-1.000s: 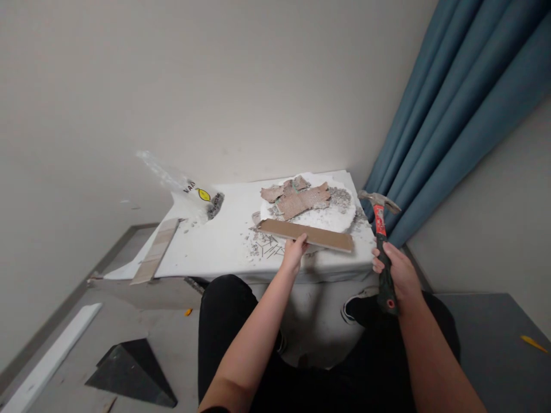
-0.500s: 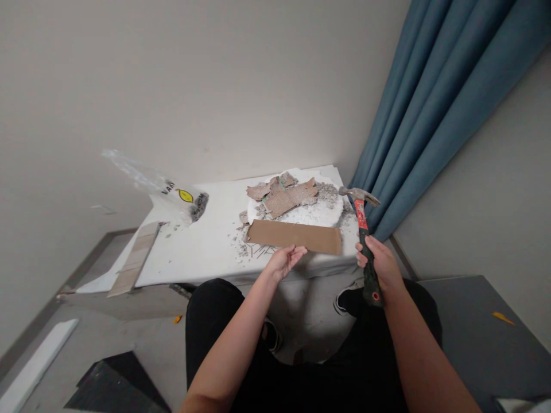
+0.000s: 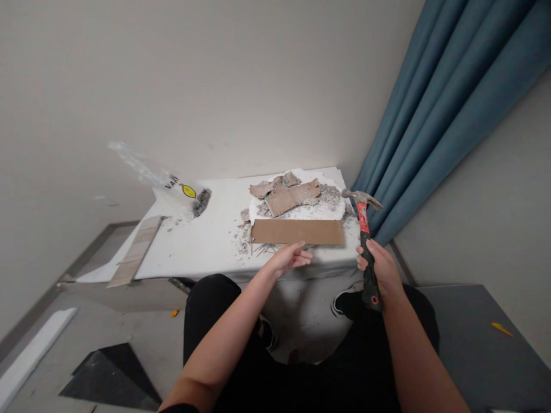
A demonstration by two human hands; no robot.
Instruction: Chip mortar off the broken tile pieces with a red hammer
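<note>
plastic bag (image 3: 172,198): beyond and well left of left hand (image 3: 290,258);
left hand: fingers loosely spread, gripping nothing; has just let go of board (image 3: 298,232) (thumb by near edge; contact unclear);
broken pieces (image 3: 293,198): beyond left hand, past board;
board: just past left fingertips, left of right hand (image 3: 381,267); now unheld, so probably set in place;
right hand: wrapped round hammer (image 3: 364,218), head upward, same grip as before
</note>
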